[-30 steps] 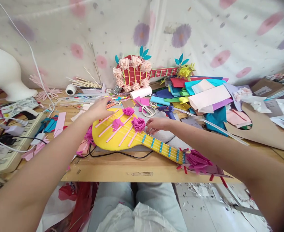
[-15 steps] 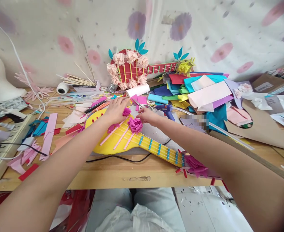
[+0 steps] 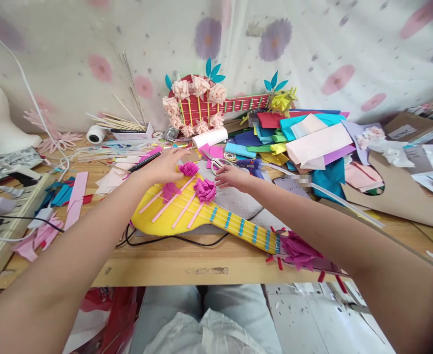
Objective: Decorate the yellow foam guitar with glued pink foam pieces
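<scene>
A yellow craft guitar point(image 3: 157, 220) with pink strips and a blue-fretted neck lies slantwise on the table. Two magenta paper flowers, an upper one point(image 3: 189, 169) and a lower one point(image 3: 205, 190), sit along its far edge. My left hand point(image 3: 169, 166) hovers by the upper flower with its fingers apart; whether a fingertip touches the petals I cannot tell. To the right of the lower flower is my right hand point(image 3: 234, 177), empty, its fingers loosely spread, close to the scissors point(image 3: 216, 161). A larger magenta flower point(image 3: 299, 250) covers the guitar's head, partly behind my right forearm.
A blue glue gun point(image 3: 253, 167) and a phone point(image 3: 290, 186) lie beyond my right forearm. Coloured paper point(image 3: 319, 145) is heaped at the back right. Behind stands a red craft guitar point(image 3: 197, 105). A power strip point(image 3: 13, 231) and black cable point(image 3: 187, 241) are nearer.
My left hand has drawn back leftward from the upper flower, uncovering it. My right hand has moved slightly right, away from the lower flower. The guitar has shifted a little.
</scene>
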Demonstrator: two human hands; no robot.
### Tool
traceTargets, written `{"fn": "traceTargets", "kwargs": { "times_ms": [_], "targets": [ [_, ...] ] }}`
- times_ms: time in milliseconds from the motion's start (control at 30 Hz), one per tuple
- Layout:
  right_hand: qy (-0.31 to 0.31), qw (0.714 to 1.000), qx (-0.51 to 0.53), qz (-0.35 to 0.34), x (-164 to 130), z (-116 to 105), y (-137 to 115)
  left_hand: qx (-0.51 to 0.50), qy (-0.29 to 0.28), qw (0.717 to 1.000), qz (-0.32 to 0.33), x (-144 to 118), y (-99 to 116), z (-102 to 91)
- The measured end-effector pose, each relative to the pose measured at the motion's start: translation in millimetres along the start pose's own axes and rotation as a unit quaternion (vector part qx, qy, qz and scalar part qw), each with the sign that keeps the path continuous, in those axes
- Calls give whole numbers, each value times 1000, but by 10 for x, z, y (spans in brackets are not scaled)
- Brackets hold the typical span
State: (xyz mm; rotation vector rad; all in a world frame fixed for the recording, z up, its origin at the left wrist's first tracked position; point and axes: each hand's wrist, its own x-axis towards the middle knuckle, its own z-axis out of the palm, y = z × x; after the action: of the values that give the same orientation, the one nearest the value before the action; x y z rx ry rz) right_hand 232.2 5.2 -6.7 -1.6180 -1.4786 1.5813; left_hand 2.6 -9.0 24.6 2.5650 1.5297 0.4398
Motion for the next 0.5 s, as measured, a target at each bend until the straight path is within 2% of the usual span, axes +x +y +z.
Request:
{"fn": "traceTargets", "kwargs": {
  "times_ms": [67, 133, 200, 267, 367, 500],
  "targets": [
    [0, 1000, -2, -4, -12, -77, 42, -62, 39, 996, -44, -79, -107, -80],
    [8, 1000, -8, -1, -27, -156, 80, -119, 91, 980, -131, -184, -241, -126],
    [21, 999, -29, 4, -45, -235, 110, -128, 135, 955, -231, -303, -368, -138],
    [22, 997, -69, 1, -69, -314, 138, -104, 151, 940, -287, -418, -446, -133],
    [3, 988, -154, -20, -121, -427, 184, -60, 137, 942, -299, -539, -411, -137],
    [-12, 952, -306, -12, -222, -572, 222, -10, 103, 960, -261, -584, -171, -170]
  ]
}}
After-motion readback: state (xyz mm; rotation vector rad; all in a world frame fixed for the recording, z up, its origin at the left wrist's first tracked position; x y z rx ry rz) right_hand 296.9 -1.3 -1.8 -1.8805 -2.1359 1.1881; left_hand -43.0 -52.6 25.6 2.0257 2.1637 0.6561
